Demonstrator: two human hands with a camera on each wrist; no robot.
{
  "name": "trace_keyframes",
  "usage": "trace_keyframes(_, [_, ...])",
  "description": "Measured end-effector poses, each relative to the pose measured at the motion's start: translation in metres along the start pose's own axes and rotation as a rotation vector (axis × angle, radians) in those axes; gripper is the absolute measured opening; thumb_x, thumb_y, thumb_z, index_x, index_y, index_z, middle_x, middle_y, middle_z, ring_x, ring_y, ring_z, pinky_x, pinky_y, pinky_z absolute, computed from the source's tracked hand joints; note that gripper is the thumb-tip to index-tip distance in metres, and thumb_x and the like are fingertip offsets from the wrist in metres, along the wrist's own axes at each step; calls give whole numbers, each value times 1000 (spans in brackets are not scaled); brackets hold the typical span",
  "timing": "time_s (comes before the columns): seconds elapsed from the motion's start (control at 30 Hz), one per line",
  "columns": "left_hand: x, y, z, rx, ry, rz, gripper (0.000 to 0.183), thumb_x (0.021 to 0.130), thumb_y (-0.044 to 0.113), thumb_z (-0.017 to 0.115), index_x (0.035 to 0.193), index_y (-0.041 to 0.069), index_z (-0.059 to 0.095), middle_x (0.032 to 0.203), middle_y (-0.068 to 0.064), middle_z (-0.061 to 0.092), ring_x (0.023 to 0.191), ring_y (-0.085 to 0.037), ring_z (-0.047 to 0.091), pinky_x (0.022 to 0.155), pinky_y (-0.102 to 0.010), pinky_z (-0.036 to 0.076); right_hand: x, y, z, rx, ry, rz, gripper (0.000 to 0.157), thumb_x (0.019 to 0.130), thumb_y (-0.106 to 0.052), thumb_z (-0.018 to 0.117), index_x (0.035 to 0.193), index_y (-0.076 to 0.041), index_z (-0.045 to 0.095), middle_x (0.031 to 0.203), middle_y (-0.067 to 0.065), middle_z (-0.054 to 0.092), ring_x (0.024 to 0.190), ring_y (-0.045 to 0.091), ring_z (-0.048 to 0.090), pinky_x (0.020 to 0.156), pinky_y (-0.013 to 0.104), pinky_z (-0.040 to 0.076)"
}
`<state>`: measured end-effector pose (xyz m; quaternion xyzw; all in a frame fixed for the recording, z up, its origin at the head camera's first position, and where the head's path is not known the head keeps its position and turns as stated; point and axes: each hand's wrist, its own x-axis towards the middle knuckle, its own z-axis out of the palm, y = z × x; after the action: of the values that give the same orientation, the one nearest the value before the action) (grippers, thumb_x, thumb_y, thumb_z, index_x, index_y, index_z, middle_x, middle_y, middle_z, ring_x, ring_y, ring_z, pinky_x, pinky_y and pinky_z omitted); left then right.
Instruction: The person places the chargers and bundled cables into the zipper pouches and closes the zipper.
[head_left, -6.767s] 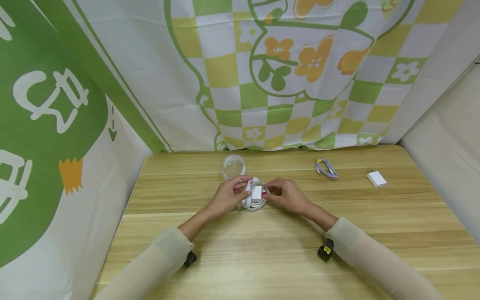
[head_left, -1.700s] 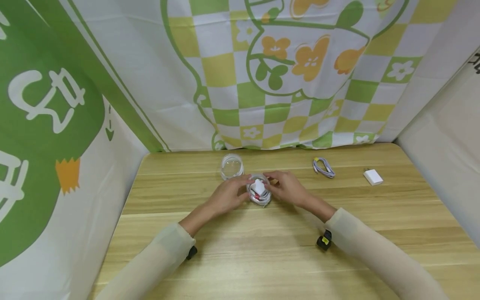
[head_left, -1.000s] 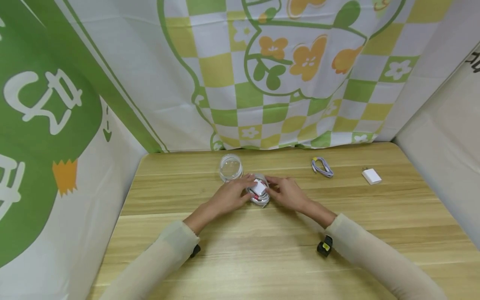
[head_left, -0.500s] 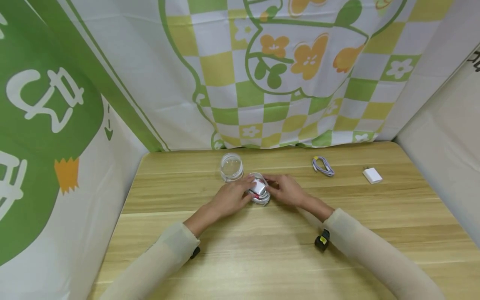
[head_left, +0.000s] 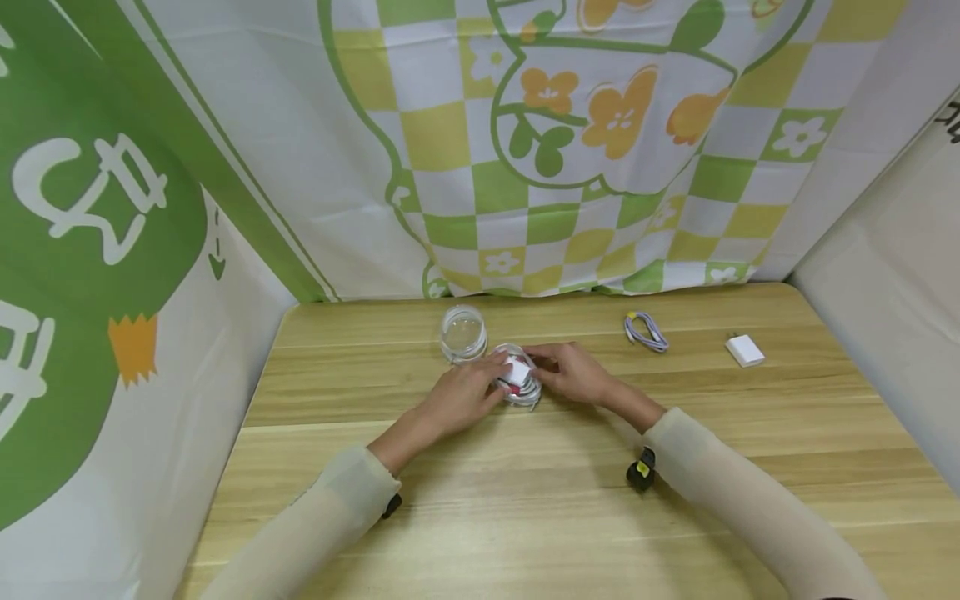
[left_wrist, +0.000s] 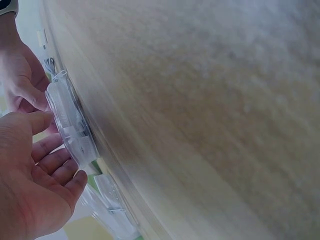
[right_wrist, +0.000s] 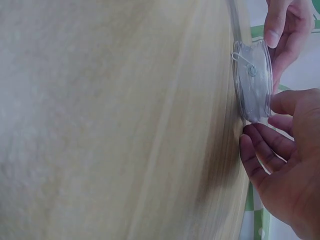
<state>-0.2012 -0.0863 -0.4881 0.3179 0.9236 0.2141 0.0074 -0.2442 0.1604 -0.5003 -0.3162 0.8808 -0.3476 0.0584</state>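
Observation:
A round clear plastic case [head_left: 531, 395] lies on the table with a coiled white cable in it. On top of the coil sits a white charger [head_left: 517, 372], with a bit of red beside it. My left hand [head_left: 459, 400] holds the case from the left, fingertips over the charger's upper edge and thumb low on the near side. From the right, my right hand [head_left: 576, 375] grips the case's rim between thumb and fingers. Both wrist views show the case [right_wrist: 254, 82] edge-on; a short cable loop sticks out of it in the right wrist view.
A second round clear case [head_left: 463, 333], with white cable around its inside, stands just behind my left hand. Toward the back right lie a bundled lilac cable [head_left: 647, 332] with a yellow tie and another white charger [head_left: 745, 351]. Printed cloth hangs along the table's back edge.
Since the earliest frame the charger has turned and settled lower onto the coil in the case. The case has shifted slightly right. Over the last second both hands barely move.

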Motion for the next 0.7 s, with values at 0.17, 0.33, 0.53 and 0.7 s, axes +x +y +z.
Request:
trace_keyframes(0.17, [1, 0, 0, -6, 7, 22, 42, 103, 23, 71, 142, 5, 67, 157, -20, 52, 147, -32, 50, 119, -51, 45, -1, -1, 0, 7, 6, -10, 46, 101, -9, 69, 144, 3, 61, 135, 20, 70, 115, 31, 73, 91, 38, 64])
trace_keyframes(0.33, [0, 2, -2, 30, -19, 33, 46, 104, 29, 70, 144, 7, 65, 157, -20, 51, 148, -34, 49, 120, -52, 44, -2, -3, 2, 41, 10, 8, 46, 101, -8, 69, 145, 3, 61, 132, 20, 72, 115, 31, 73, 95, 38, 63])
trace_keyframes(0.53, [1, 4, -4, 47, -35, 33, 50, 101, 31, 74, 144, 6, 65, 157, -20, 51, 147, -35, 50, 119, -53, 45, -4, -4, 4, 41, 36, 23, 44, 101, -9, 70, 143, 2, 63, 127, 19, 74, 113, 30, 74, 95, 40, 63])
trace_keyframes(0.7, [3, 6, -5, 67, -47, 22, 56, 97, 36, 78, 143, 6, 66, 158, -19, 50, 148, -34, 50, 118, -53, 46, -9, -4, 4, 42, 56, 27, 39, 102, -9, 68, 139, 4, 65, 125, 20, 75, 112, 31, 74, 95, 42, 63])
